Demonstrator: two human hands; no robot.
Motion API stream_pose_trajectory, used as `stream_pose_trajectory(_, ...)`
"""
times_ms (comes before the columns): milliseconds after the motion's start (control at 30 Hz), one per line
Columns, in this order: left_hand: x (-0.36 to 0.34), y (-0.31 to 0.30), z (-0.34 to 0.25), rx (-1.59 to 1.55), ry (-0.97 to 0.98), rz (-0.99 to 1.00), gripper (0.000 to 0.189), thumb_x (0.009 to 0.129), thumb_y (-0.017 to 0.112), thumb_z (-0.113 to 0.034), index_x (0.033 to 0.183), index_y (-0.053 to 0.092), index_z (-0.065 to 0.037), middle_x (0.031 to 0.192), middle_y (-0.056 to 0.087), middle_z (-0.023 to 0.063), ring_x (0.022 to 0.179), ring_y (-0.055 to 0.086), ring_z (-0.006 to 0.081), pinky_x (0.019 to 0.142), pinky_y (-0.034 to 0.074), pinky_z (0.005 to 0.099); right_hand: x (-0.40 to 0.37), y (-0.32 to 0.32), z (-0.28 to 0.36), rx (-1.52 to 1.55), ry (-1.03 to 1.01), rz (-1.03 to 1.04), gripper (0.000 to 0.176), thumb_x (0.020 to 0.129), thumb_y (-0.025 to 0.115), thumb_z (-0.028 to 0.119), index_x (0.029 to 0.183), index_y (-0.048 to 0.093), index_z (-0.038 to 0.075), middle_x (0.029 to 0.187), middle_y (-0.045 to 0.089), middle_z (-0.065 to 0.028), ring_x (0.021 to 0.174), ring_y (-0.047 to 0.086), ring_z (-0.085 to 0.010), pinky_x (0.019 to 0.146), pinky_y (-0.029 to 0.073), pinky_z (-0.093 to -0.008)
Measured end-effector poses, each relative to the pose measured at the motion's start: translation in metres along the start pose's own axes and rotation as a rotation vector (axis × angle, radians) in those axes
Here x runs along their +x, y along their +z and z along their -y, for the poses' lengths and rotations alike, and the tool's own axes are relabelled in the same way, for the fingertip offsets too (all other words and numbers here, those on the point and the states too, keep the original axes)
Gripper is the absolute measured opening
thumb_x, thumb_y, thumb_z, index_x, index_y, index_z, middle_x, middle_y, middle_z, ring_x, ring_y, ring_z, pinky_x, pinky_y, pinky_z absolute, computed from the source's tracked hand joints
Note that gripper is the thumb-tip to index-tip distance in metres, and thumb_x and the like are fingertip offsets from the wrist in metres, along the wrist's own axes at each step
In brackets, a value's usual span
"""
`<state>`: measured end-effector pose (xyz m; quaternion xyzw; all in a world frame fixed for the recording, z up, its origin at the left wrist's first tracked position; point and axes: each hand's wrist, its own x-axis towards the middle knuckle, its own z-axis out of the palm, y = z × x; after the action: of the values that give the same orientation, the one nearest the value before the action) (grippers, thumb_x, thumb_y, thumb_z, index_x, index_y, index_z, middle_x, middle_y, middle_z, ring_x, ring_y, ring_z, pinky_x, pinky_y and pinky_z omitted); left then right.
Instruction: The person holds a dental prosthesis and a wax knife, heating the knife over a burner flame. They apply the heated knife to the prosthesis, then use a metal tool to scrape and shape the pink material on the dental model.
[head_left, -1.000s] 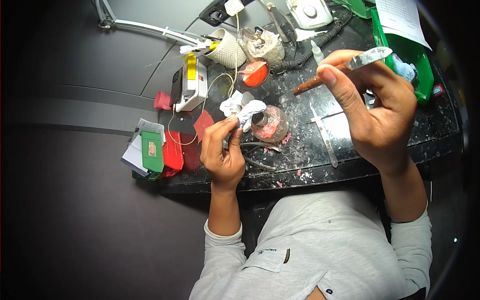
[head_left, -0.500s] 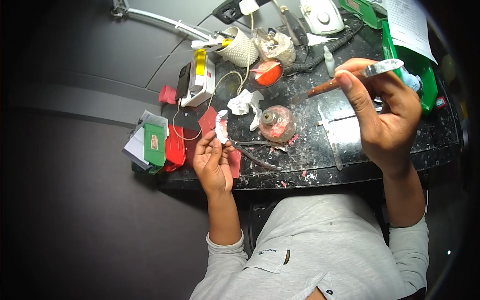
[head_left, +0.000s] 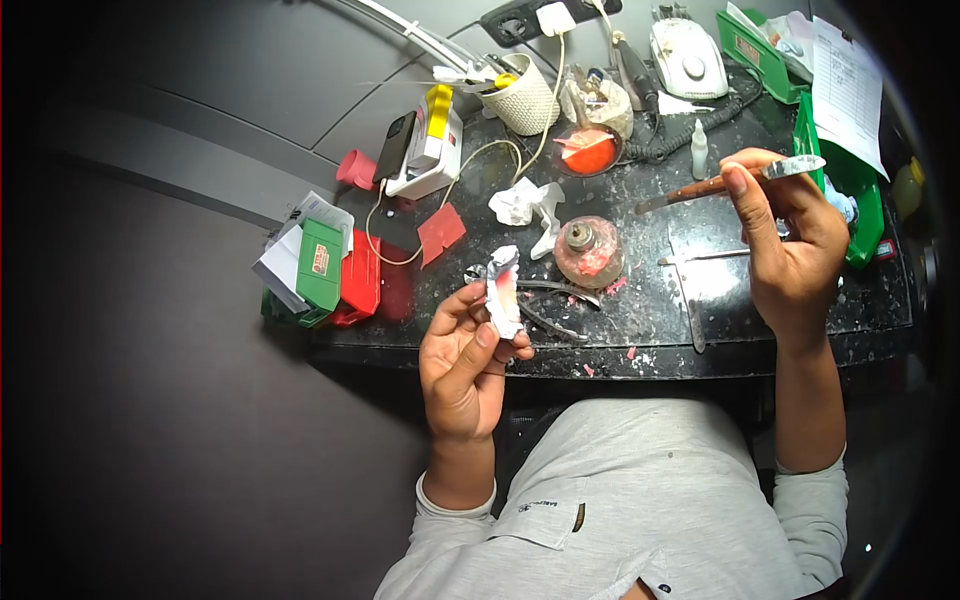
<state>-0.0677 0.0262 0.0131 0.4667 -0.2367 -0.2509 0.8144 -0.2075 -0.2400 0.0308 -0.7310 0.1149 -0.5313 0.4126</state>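
The white-and-pink plaster cast (head_left: 503, 290) is held upright, the wooden-handled metal knife (head_left: 692, 190) nearly level, blade pointing right.

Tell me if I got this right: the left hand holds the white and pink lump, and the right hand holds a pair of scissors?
Not quite. The right hand holds a flat metal blade with a wooden handle, not scissors. The head view shows it raised over the bench. The left hand does hold the white and pink lump.
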Motion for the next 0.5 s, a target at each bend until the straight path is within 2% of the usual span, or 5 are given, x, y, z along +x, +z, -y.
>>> stream_pose_trajectory(333, -0.011, 0.009, -0.007, 0.071, 0.052, -0.001, 0.045, 0.093, 0.062, -0.004, 0.134, 0.046, 0.002, 0.113, 0.062, 0.0197, 0.084, 0.068, 0.0235, 0.070, 0.061, 0.0352, 0.000, 0.004, 0.000, -0.025, 0.030, 0.017, 0.008, 0.094, 0.068, 0.004, 0.096, 0.069, -0.004, 0.080, 0.068, -0.0032, 0.072, 0.060, -0.0040, 0.066, 0.046, -0.0194)
stream_pose_trajectory(400, -0.013, 0.010, -0.008, -0.021, 0.048, 0.028, 0.042, 0.092, 0.060, 0.002, 0.133, 0.047, 0.005, 0.113, 0.060, 0.0195, 0.086, 0.070, 0.0261, 0.073, 0.063, 0.0407, 0.000, 0.005, -0.001, -0.022, 0.038, 0.021, 0.008, 0.094, 0.068, 0.004, 0.096, 0.069, -0.004, 0.079, 0.068, -0.0030, 0.071, 0.060, -0.0039, 0.066, 0.045, -0.0195)
stream_pose_trajectory(500, -0.017, 0.013, -0.012, -0.121, -0.003, 0.044, 0.044, 0.093, 0.059, 0.000, 0.135, 0.045, 0.004, 0.114, 0.060, 0.0204, 0.086, 0.070, 0.0270, 0.073, 0.062, 0.0417, 0.000, 0.006, -0.001, -0.016, 0.036, 0.011, 0.008, 0.094, 0.068, 0.004, 0.096, 0.069, -0.003, 0.079, 0.068, -0.0023, 0.071, 0.059, -0.0035, 0.065, 0.045, -0.0193)
